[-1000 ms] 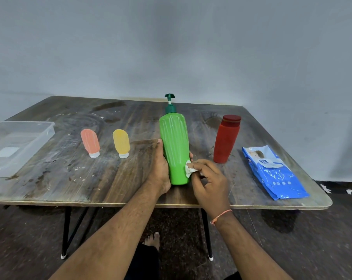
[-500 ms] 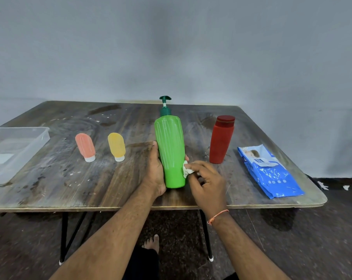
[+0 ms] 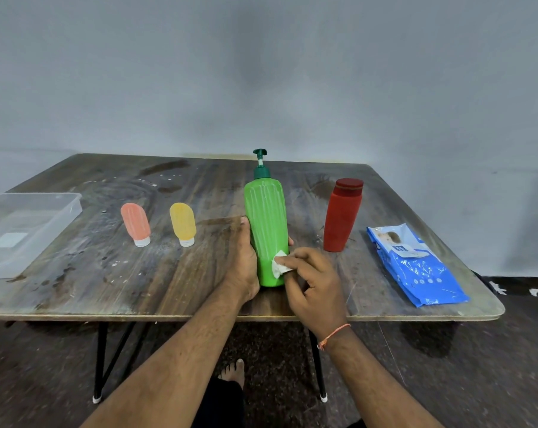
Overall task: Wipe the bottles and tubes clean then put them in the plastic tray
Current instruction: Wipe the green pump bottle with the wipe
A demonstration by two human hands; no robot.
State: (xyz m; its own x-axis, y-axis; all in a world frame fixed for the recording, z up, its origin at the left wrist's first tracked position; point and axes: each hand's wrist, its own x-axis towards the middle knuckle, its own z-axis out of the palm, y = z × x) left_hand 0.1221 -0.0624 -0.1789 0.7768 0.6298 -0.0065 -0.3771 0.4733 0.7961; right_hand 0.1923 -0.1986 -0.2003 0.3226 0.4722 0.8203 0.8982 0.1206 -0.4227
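Note:
A tall green pump bottle [image 3: 266,220] stands upright near the table's front edge, streaked with white marks. My left hand [image 3: 244,267] wraps its lower part from the left. My right hand [image 3: 315,288] pinches a small white wipe [image 3: 279,267] against the bottle's lower right side. A red bottle [image 3: 341,215] stands upright to the right. A pink tube [image 3: 135,223] and a yellow tube [image 3: 183,223] stand cap-down to the left. The clear plastic tray [image 3: 71,208] sits at the far left with nothing in it but a label.
A blue pack of wipes [image 3: 416,267] lies flat near the table's right front corner. The wooden table [image 3: 137,279] is stained and wet in patches. A bare foot [image 3: 232,370] shows on the floor under the front edge.
My right hand has slid the wipe a little across the bottle's lower side. The left hand keeps its hold; the view has shifted slightly.

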